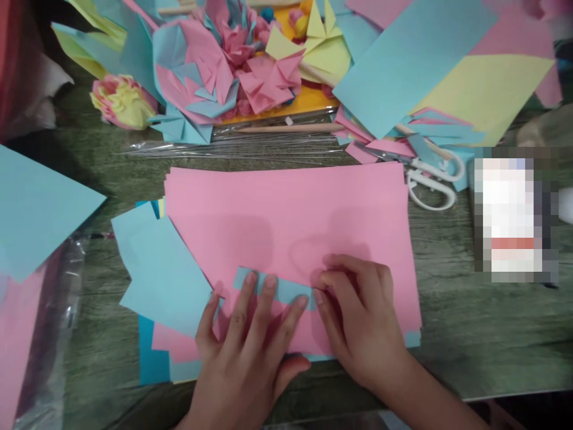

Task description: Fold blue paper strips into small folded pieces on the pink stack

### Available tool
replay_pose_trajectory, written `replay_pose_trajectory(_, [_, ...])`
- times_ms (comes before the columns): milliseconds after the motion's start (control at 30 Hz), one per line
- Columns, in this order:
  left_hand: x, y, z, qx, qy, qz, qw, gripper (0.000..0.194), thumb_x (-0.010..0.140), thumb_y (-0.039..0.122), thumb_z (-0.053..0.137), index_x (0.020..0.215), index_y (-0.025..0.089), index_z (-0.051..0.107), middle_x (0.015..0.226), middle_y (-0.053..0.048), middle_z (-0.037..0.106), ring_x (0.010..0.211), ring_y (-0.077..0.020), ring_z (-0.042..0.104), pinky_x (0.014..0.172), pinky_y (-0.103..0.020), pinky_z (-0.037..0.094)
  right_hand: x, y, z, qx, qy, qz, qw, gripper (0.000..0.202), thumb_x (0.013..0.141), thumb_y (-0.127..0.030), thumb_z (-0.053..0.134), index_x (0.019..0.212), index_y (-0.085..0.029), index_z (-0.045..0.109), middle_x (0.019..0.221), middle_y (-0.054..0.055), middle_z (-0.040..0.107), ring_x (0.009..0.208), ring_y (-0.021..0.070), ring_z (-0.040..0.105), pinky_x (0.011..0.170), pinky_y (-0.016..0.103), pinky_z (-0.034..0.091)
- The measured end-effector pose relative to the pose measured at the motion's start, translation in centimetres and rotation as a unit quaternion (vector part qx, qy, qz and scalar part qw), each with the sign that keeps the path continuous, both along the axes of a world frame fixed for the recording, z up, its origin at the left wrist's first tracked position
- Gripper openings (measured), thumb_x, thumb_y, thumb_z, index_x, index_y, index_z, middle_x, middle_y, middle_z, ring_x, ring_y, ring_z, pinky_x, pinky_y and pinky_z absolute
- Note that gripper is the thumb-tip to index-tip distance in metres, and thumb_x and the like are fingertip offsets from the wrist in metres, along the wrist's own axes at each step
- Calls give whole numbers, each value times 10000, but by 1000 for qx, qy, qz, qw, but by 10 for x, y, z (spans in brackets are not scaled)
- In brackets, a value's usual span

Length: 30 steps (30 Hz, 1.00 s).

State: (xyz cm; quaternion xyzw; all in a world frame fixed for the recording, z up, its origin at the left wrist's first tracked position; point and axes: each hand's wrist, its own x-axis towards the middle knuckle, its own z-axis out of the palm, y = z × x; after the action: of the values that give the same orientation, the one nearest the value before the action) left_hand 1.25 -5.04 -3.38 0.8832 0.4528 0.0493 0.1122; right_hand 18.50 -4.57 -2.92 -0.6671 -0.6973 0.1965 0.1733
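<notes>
Green-grained tabletop [447,257] bearing a stack of pink paper [286,197]. A blue paper strip [293,291] lies on the stack, toward six o'clock from its centre. Left hand [250,343]: fingers spread wide, tips resting on the strip. Right hand [364,319]: fingers bent close together at the strip's three o'clock end; whether they pinch it cannot be told. Scissors [415,167] lie at two o'clock, folded paper flowers [271,83] at twelve.

From my head, my one camera looks forward and steeply down at the table [474,340], near enough that my left hand [246,337] and right hand [369,319] show large, low in view; its near edge [514,393] crosses bottom right.
</notes>
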Motion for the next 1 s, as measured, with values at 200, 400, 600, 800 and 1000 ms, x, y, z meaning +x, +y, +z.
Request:
replay_pose_trajectory(200, [0, -2, -2, -6, -6, 3, 1000, 605, 693, 575, 478, 1237, 327, 386, 1335, -93, 347, 1212, -321, 303, 967, -564, 118, -1, 1, -1, 10, -3, -4, 1000, 113, 756, -161, 486, 858, -172, 533, 1023, 80, 469, 897, 207, 419, 768, 373, 369])
replay_pose_trajectory(400, [1, -2, -1, -11, -7, 7, 1000, 597, 704, 583, 454, 1243, 339, 372, 1349, -82, 323, 1223, -322, 280, 968, -567, 100, 0, 0, -2, 8, -8, 0, 1000, 136, 758, -207, 498, 886, -176, 531, 1027, 87, 465, 923, 225, 426, 782, 391, 361])
replay_pose_trajectory(600, [-1, -1, -2, -10, -7, 3, 1000, 589, 709, 570, 462, 1243, 342, 369, 1334, -55, 354, 1222, -316, 283, 970, -574, 73, -2, 0, -3, 4, -30, 6, 1000, 126, 765, -237, 498, 872, -188, 545, 1055, 85, 452, 917, 230, 414, 776, 402, 359])
replay_pose_trajectory(800, [-1, -2, -5, -10, -10, 13, 1000, 616, 716, 559, 462, 1253, 269, 378, 1325, -61, 367, 1217, -302, 295, 987, -548, 81, -4, 1, -3, 4, -39, 0, 999, 118, 756, -232, 513, 854, -175, 543, 1055, 90, 450, 919, 233, 408, 794, 416, 352])
replay_pose_trajectory(1000, [1, -3, -5, -20, -11, 6, 1000, 613, 728, 561, 439, 1254, 251, 382, 1295, -28, 414, 1249, -309, 223, 997, -540, 81, -5, 1, -5, 13, -51, -3, 999, 131, 755, -248, 513, 860, -176, 543, 1047, 94, 457, 903, 236, 421, 787, 427, 347])
